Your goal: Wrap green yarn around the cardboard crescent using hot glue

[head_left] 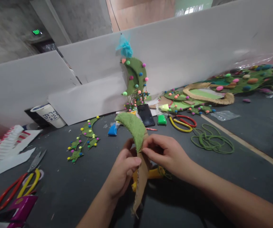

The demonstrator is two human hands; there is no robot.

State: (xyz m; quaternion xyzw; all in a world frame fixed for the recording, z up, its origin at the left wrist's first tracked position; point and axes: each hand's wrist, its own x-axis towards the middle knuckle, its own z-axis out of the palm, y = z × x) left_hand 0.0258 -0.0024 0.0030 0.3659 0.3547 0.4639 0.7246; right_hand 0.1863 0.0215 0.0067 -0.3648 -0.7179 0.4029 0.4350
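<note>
A curved cardboard crescent partly covered in green felt (134,126) is held upright over the dark table. My left hand (123,169) grips its lower left edge, fingers closed around the brown cardboard part (142,180). My right hand (166,152) pinches the felt edge at the crescent's middle, fingers pressed together. Beneath the hands lies a yellow glue gun (154,173), partly hidden.
A finished green crescent with coloured balls (136,77) leans on the white board. A phone (146,114), blue (112,129) and green clay packs (161,119), scissors (182,123), coiled green cord (211,141), a decorated crescent (85,137) and scissors at left (20,186) lie around.
</note>
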